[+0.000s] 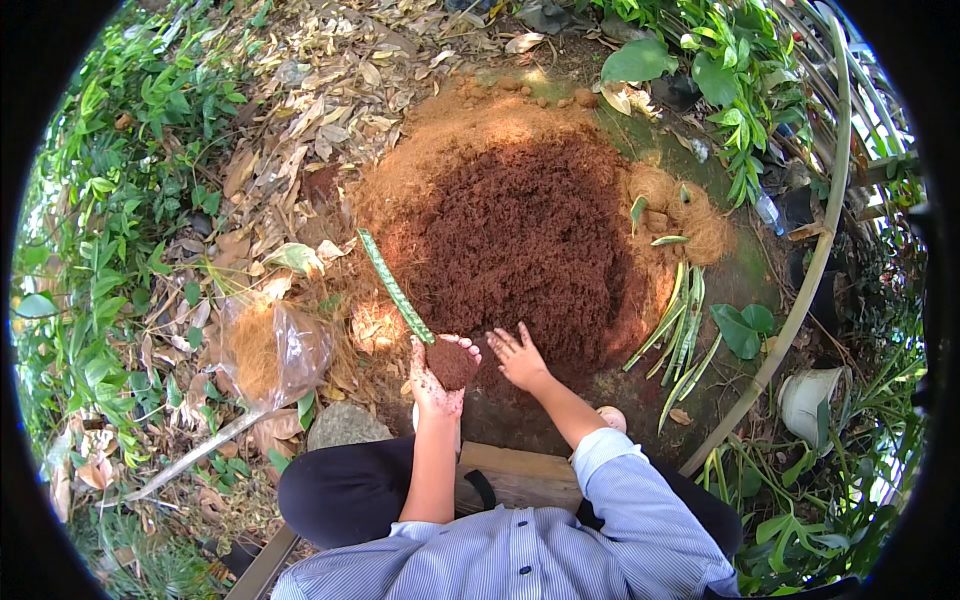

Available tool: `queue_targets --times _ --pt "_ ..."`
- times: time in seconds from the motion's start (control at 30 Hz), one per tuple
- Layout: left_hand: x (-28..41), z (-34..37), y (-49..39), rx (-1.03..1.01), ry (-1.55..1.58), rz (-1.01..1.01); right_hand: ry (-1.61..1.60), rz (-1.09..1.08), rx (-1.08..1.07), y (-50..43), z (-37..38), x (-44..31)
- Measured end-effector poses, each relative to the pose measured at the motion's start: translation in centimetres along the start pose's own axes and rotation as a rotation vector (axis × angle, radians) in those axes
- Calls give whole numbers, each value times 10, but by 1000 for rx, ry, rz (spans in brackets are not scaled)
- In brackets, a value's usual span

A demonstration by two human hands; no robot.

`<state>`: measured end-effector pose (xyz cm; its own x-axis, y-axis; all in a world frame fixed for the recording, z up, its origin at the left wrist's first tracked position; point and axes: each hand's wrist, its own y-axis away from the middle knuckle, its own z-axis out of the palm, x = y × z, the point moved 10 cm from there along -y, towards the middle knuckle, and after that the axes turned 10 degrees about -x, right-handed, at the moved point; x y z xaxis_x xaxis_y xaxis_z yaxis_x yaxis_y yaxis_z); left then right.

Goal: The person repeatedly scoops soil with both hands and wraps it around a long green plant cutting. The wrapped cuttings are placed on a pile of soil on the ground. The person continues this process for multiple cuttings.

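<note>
My left hand (439, 379), speckled with brown crumbs, cups a clump of dark coir-like growing medium (451, 363). One end of a long, mottled green snake plant leaf (395, 286) meets the clump; the rest slants up to the left. Fingers spread, my right hand (517, 358) is empty at the lower edge of a large heap of dark brown medium (529, 240). Lighter, drier material (480, 127) rings the heap's far side. Several long snake plant leaves (681, 330) lie to its right, below tufts of coconut fibre (701, 225) with short green leaf pieces (669, 240) on them.
A clear plastic bag of fibre (274, 349) lies at left, near a grey stone (346, 427). A long curved pole (814, 277) runs along the right, with a white pot (814, 405) and plastic bottle (769, 212) beside it. Dry leaves (330, 112) cover ground at upper left.
</note>
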<state>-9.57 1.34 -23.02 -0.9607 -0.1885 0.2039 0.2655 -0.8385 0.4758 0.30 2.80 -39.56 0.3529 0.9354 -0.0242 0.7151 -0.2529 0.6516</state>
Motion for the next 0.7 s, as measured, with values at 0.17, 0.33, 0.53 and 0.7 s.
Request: queue_targets --times 0.17,0.33,0.53,0.7 --pt "-3 1 0 1 -6 -5 295 85 -88 9 6 54" --pt "-2 1 2 -8 -19 2 9 207 208 38 -16 105" --pt "-4 2 1 -26 16 -15 -347 447 673 79 -61 145" --pt "-6 2 1 -24 6 -20 -269 187 659 71 -57 81"
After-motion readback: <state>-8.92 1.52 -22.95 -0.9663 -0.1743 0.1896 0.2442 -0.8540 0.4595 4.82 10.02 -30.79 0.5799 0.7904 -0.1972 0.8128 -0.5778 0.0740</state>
